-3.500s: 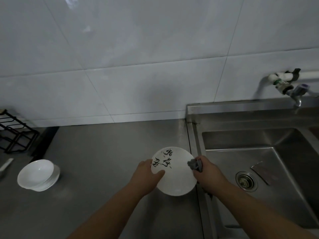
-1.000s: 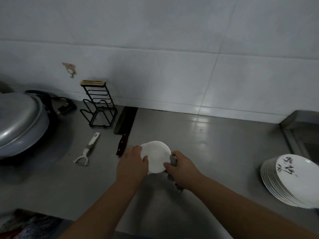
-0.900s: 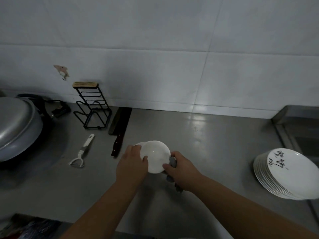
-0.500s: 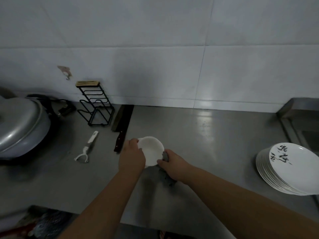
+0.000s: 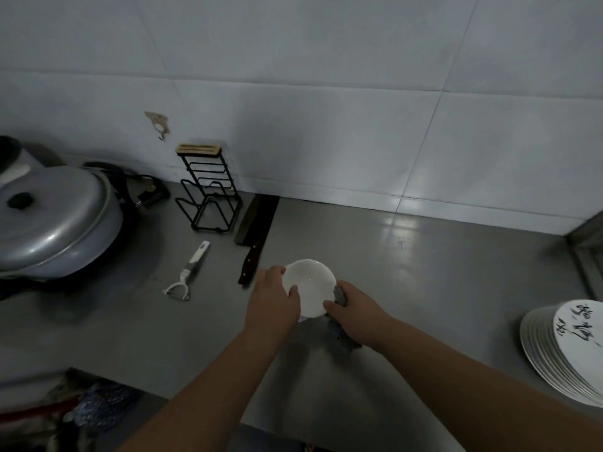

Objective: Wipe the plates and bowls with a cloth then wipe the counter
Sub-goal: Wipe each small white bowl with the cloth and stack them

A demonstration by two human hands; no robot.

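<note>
Left hand (image 5: 272,303) grips white bowl (image 5: 310,287) by rim, thumb inside; right hand (image 5: 355,316) clutches grey cloth (image 5: 341,336) against bowl's right edge. Plate stack (image 5: 561,350) well right of bowl, on surface (image 5: 424,272).

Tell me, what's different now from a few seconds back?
The lettered plate wiped beside the sink is no longer held; one like it tops the plate stack at right. The left hand now holds a small white bowl instead. The right hand still grips the grey cloth, against the bowl's rim.
</note>
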